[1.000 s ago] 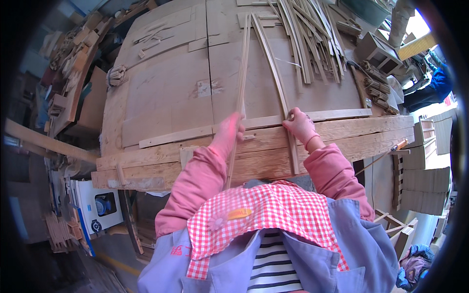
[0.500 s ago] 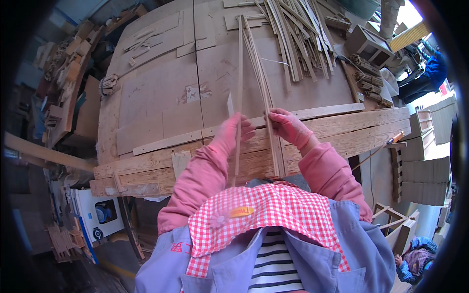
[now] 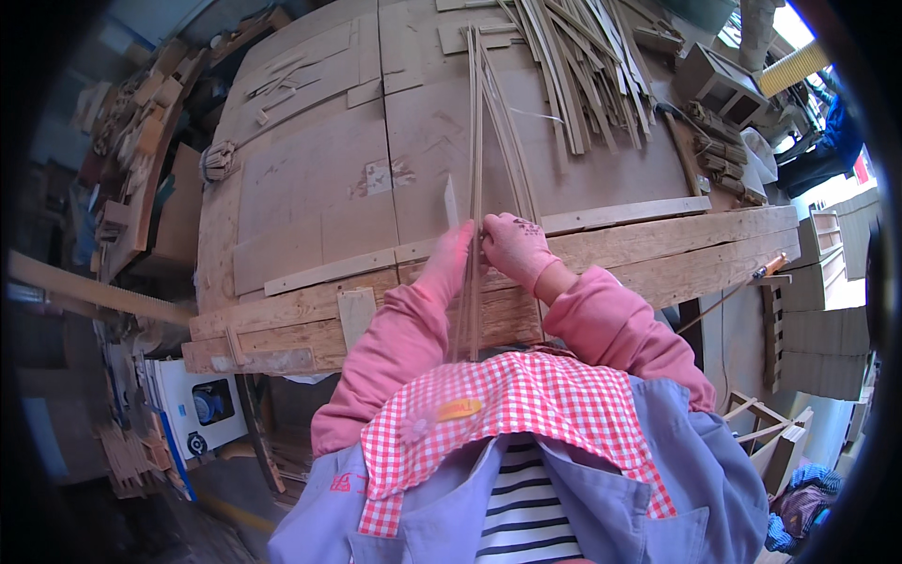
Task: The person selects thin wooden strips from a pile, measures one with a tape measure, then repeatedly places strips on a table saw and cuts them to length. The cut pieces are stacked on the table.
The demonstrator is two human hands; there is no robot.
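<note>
Several long, thin wooden strips (image 3: 475,141) stretch away from my body over the near edge of the workbench. My left hand (image 3: 449,261), in a pink glove, is closed on these strips from the left. My right hand (image 3: 518,248), gloved the same, has its fingers curled and pinched against them from the right. A second group of thin strips (image 3: 507,141) lies just right of these, slanting toward me and passing beneath my right hand. A pale, pointed sliver (image 3: 450,199) shows beside my left fingertips.
A large pile of strips (image 3: 583,80) covers the far right of the workbench (image 3: 310,211). Small offcuts (image 3: 277,85) lie at the far left. A wooden rail (image 3: 629,214) runs along the near edge. A cabinet frame (image 3: 722,83) stands right, near a person in blue (image 3: 832,146).
My right hand has left the right-hand group of strips and moved left to meet my left hand. More strips now lie together between my hands, where a single strip stood apart before.
</note>
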